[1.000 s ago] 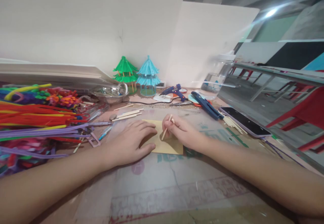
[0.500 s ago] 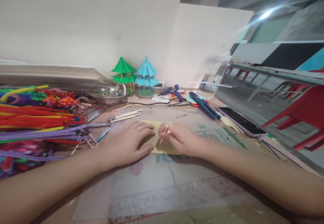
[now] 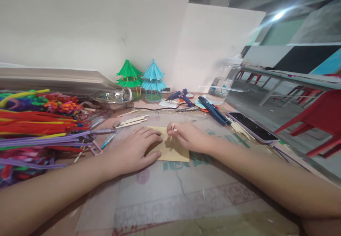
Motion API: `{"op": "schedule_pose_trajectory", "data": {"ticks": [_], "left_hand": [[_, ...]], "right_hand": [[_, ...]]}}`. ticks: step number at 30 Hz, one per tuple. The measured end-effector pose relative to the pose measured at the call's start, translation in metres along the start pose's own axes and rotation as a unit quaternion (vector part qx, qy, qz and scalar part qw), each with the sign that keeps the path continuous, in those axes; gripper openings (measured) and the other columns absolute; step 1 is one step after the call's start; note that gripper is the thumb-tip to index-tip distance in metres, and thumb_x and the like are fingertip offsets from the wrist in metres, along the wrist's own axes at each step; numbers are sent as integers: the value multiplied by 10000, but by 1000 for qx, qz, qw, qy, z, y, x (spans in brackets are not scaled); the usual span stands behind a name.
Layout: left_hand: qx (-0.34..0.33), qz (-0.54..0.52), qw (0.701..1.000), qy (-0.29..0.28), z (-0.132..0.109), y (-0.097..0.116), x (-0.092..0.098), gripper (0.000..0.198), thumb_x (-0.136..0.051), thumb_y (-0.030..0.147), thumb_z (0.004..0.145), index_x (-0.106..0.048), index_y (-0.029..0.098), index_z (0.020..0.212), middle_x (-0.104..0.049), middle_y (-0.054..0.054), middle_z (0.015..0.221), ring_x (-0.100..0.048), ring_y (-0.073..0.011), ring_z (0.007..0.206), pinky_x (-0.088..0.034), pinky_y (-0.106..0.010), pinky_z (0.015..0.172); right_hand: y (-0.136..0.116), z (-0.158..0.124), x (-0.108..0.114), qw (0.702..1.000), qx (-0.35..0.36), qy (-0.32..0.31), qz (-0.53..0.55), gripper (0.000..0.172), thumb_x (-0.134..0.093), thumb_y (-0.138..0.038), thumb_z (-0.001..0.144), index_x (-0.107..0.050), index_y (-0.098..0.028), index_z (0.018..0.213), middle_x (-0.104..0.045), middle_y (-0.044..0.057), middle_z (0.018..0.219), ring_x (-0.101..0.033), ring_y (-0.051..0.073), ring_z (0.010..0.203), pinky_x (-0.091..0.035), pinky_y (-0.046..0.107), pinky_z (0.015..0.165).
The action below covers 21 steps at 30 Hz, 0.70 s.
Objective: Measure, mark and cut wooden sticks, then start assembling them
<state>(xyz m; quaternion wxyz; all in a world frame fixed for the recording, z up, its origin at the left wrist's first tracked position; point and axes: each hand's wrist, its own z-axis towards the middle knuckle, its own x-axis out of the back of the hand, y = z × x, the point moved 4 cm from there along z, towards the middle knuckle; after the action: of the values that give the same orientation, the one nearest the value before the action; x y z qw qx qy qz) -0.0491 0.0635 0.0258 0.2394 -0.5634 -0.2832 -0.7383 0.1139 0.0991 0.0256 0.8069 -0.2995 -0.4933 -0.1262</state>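
A yellow sheet (image 3: 174,154), paper or card, lies on the plastic-covered table in front of me. My left hand (image 3: 141,144) rests flat on its left part, fingers stretched out and slightly apart. Over the sheet's right part, my right hand (image 3: 186,135) pinches a short, thin, pale wooden stick (image 3: 173,126) between thumb and fingers. A second pale end shows beside it, and I cannot tell whether it is another stick. The stick's lower end points down at the sheet; whether it touches is unclear.
Colourful pipe cleaners (image 3: 34,122) are heaped at left, with loose wooden sticks (image 3: 133,121) near a metal bowl (image 3: 112,104). Behind stand a green pagoda model (image 3: 129,79) and a blue one (image 3: 153,80). A glue gun (image 3: 181,96), blue cutter (image 3: 214,111) and phone (image 3: 252,126) lie at right.
My right hand has moved up and slightly away from me across the sheet, uncovering its lower right corner. My left hand stays in place.
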Motion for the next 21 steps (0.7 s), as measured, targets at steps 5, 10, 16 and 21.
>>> {"op": "schedule_pose_trajectory", "data": {"ticks": [5, 10, 16, 21], "left_hand": [[-4, -7, 1000, -4, 0, 1, 0, 305, -487, 363, 916, -601, 203, 1149, -615, -91, 1237, -520, -260, 1186, -414, -459, 1027], [1, -2, 1000, -7, 0, 0, 0, 319, -484, 371, 919, -596, 194, 1159, -604, -92, 1254, -504, -261, 1200, -400, -462, 1043], [-7, -6, 1000, -6, 1, 2, 2, 283, -485, 353, 917, -608, 197, 1119, -617, -86, 1212, -524, -256, 1164, -416, -447, 1018], [5, 2, 1000, -8, 1, 0, 0, 329, -493, 369, 915, -588, 194, 1177, -592, -94, 1275, -496, -262, 1211, -395, -461, 1046]], "right_hand": [[-3, 0, 1, 999, 21, 16, 46, 239, -310, -232, 967, -512, -195, 844, -641, 53, 772, -592, 170, 676, -445, 278, 679], [0, 2, 1, 1000, 6, 4, 19, 195, -351, -208, 946, -518, -195, 845, -641, 52, 750, -598, 187, 683, -436, 292, 671], [-5, 0, -1, 998, 33, 8, 54, 215, -337, -220, 960, -521, -198, 852, -649, 42, 776, -596, 164, 692, -444, 268, 674], [3, 2, 2, 999, -30, 17, -11, 198, -367, -210, 945, -546, -180, 867, -634, 41, 721, -585, 176, 669, -424, 278, 662]]}}
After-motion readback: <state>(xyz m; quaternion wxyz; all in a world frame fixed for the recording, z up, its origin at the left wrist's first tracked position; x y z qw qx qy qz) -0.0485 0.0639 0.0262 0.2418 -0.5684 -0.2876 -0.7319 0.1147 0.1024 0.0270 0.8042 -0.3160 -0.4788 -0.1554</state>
